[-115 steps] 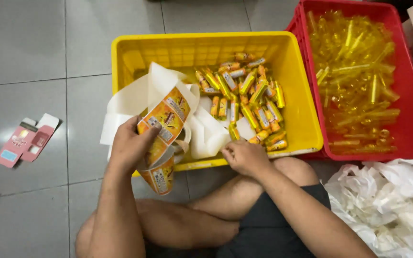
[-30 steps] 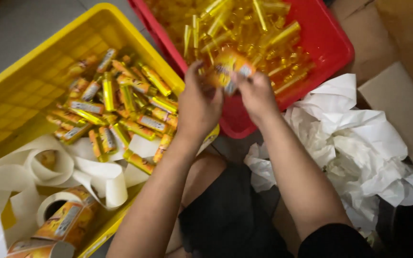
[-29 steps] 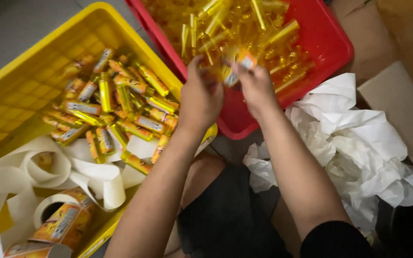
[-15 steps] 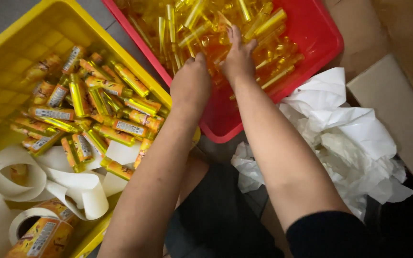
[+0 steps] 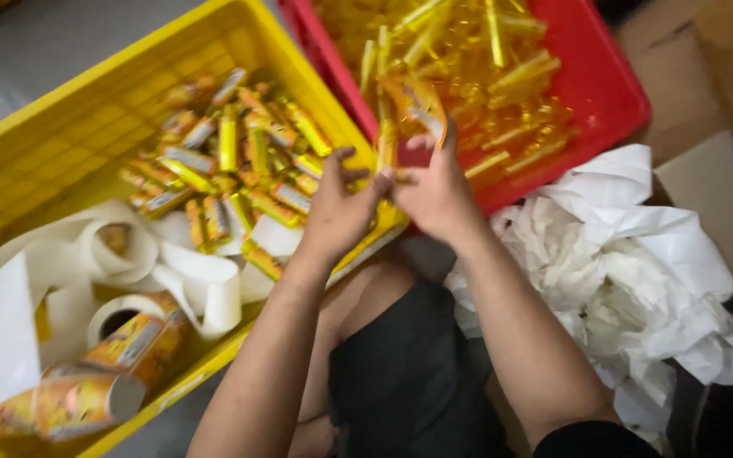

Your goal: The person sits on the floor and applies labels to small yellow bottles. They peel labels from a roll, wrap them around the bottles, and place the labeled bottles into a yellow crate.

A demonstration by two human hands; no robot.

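My left hand (image 5: 343,210) and my right hand (image 5: 434,188) meet over the gap between the two crates. Between them they hold a thin clear yellow tube (image 5: 383,146), standing about upright, and an orange printed label (image 5: 417,103) that curls above my right fingers. The red crate (image 5: 612,102) behind my hands is full of bare yellow tubes (image 5: 502,76). The yellow crate (image 5: 61,136) on the left holds several labelled tubes (image 5: 239,161), a roll of printed labels (image 5: 129,339) and loose white backing paper (image 5: 180,271).
A heap of crumpled white paper (image 5: 629,271) lies on the floor at my right. A cardboard piece (image 5: 723,195) sits at the far right. My bare knee and dark shorts (image 5: 400,373) fill the lower middle. Grey floor tiles (image 5: 36,51) show at the top left.
My hands dipped into the red crate and have come back toward me, now holding a yellow tube with the orange label. Earlier I was handling the label roll at the yellow crate.
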